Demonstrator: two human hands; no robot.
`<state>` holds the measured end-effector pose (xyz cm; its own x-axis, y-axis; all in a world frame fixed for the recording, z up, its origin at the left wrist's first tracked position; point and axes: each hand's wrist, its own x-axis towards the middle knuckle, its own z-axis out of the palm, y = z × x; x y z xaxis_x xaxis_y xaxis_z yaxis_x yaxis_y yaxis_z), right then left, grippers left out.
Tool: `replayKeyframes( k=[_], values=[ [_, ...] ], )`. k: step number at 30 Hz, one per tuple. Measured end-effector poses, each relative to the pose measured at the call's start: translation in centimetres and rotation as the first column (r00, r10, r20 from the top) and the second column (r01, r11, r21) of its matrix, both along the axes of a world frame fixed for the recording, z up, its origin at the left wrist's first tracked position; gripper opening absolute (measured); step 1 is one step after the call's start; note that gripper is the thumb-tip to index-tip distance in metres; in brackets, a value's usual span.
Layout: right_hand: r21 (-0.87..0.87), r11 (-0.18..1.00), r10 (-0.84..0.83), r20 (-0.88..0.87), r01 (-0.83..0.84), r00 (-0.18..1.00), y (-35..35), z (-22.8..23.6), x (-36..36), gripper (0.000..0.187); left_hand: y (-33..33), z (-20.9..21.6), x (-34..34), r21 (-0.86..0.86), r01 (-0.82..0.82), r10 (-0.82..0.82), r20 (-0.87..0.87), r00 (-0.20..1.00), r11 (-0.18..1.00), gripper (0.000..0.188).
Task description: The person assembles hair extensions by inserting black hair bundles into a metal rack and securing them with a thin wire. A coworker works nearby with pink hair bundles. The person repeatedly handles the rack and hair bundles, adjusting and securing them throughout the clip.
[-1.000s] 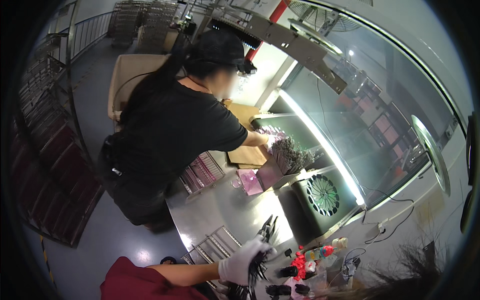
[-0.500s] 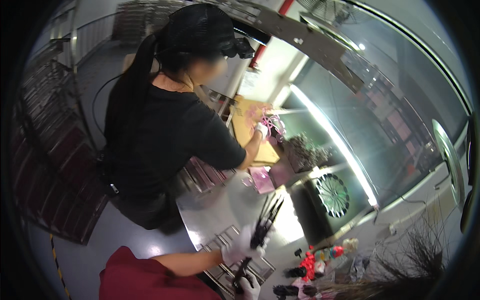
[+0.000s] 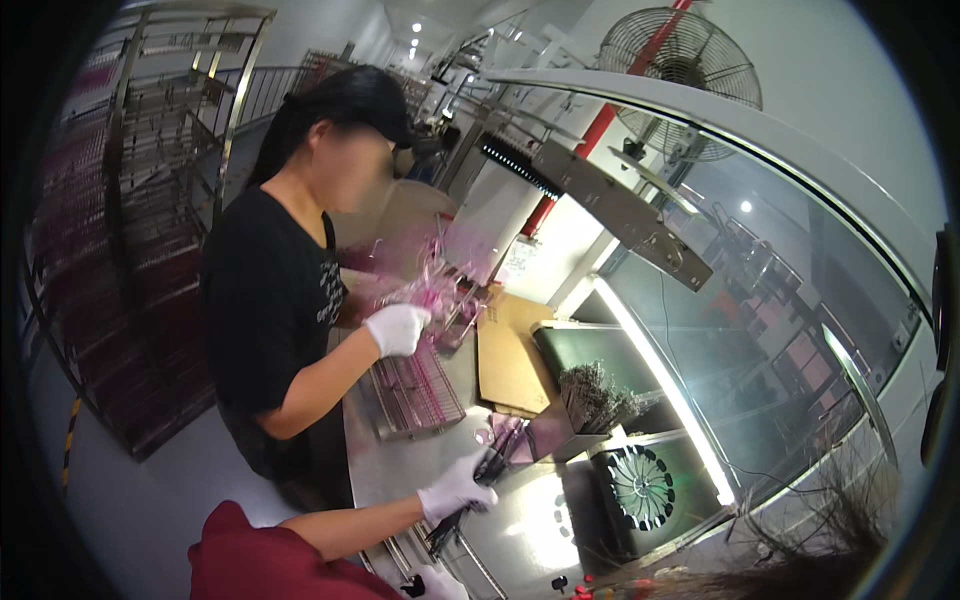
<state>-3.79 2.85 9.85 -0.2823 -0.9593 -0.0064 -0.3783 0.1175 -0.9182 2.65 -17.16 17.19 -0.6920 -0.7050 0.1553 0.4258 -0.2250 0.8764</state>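
A bundle of long thin black pieces (image 3: 503, 450) is gripped in my white-gloved left hand (image 3: 457, 488), its fingers wrapped round the middle. The bundle slants over the metal table, its far end near a pink block. Close to the lower edge, my gloved right hand (image 3: 440, 583) is partly cut off. A small black piece (image 3: 412, 586) shows at its fingers, seemingly pinched there. Right of my hands lies a round fixture (image 3: 641, 488) with dark pieces set in a ring.
Across the table (image 3: 375, 470) a co-worker in black (image 3: 270, 300) holds pink see-through pieces (image 3: 430, 290) above a wire basket (image 3: 415, 390). Cardboard (image 3: 512, 350) and a box of thin dark pieces (image 3: 595, 400) stand beyond. A lamp tube (image 3: 665, 390) slants along a glass screen. Racks (image 3: 130, 300) stand left.
The view has tilted up. My left hand has moved away from the right hand with the black bundle. The co-worker has turned, bringing the pink pieces toward the basket.
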Motion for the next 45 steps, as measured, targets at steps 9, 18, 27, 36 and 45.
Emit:
replayKeyframes(
  k=[9, 18, 27, 36, 45],
  values=[
    [-0.203, 0.925, 0.165, -0.543, -0.32, 0.823, -0.5, -1.0, -6.7, 0.037, 5.4, 2.8, 1.5, 0.067, 0.111, -0.077, -0.385, 0.92, 0.992, 0.043],
    [0.368, 0.93, 0.318, -0.825, 0.018, 0.468, 6.9, 6.5, -6.6, 0.022, 4.5, -4.6, -1.4, 0.442, 0.412, -0.226, -0.414, 0.882, 0.797, 0.046],
    [-0.576, 0.626, -0.538, -0.807, 0.526, -0.244, 18.9, 38.1, -22.3, 0.031, 6.0, 0.4, -3.5, 0.429, 0.662, -0.457, -0.491, 0.742, 0.615, 0.051],
    [0.064, 0.919, -0.299, -0.53, 0.389, 0.793, 11.9, 9.7, -11.8, 0.039, 7.6, -2.2, -6.5, 0.431, 0.751, -0.402, -0.652, 0.642, 0.5, 0.044],
    [0.277, 0.874, -0.466, 0.71, 0.4, 0.527, 6.2, 2.8, -2.0, 0.055, 8.7, -6.2, -3.7, 0.356, 0.453, -0.416, -0.179, 0.891, 0.817, 0.061]
  ],
)
